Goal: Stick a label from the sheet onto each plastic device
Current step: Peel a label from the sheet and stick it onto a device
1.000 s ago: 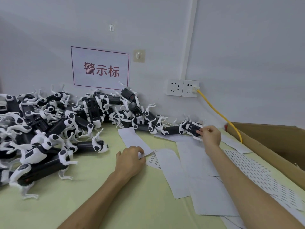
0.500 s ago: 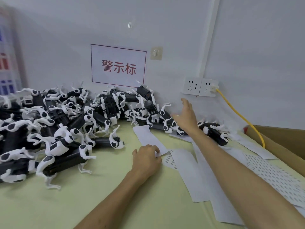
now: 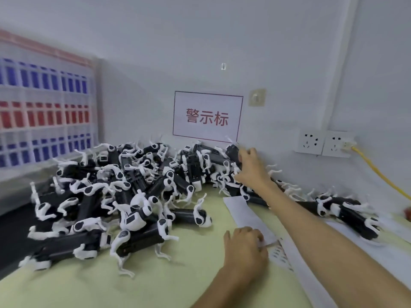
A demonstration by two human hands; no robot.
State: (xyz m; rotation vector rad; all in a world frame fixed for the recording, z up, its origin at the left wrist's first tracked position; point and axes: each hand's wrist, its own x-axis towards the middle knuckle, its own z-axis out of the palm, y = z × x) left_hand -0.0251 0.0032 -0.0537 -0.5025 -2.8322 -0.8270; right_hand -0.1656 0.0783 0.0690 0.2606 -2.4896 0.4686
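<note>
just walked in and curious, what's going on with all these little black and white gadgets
A person is labelling a heap of black-and-white plastic devices on a pale green table. The right hand reaches into the back of the heap by the wall, fingers at one device near the red-lettered sign. The left hand presses down on a label sheet. More devices lie along the wall to the right.

Device pile [image 3: 133, 192] blocks left; front table [image 3: 111, 283] clear
</note>
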